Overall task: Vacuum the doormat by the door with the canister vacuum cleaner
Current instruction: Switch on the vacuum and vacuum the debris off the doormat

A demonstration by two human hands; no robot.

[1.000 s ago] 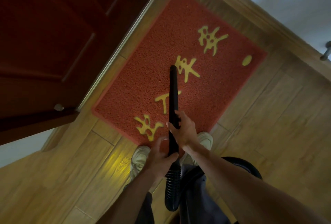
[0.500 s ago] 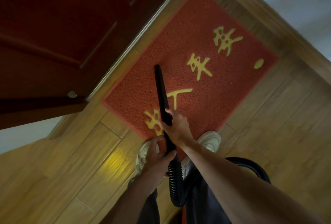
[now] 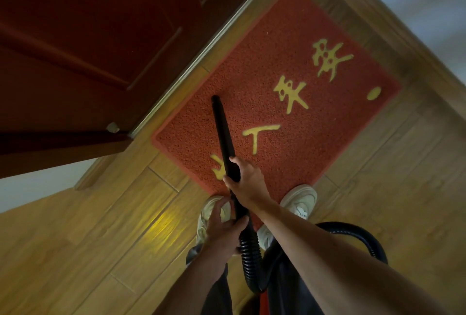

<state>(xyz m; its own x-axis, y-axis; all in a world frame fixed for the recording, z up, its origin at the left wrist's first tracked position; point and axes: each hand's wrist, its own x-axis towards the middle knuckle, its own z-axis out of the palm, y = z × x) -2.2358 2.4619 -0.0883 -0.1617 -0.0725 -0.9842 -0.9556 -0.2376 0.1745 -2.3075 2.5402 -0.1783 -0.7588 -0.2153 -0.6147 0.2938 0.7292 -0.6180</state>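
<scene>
While both hands clasp the black tube, right hand ahead of left hand, its tip rests on the red doormat near the door.

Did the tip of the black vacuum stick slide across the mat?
Yes. The nozzle tip slid left across the doormat, away from the yellow characters, toward the door.

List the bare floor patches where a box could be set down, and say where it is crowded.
Free: wood floor left of the left shoe, below the door; floor right of the doormat, beyond the right shoe. Crowded: the mat's near edge, where both shoes, left hand, right hand, wand and hose cluster.
</scene>
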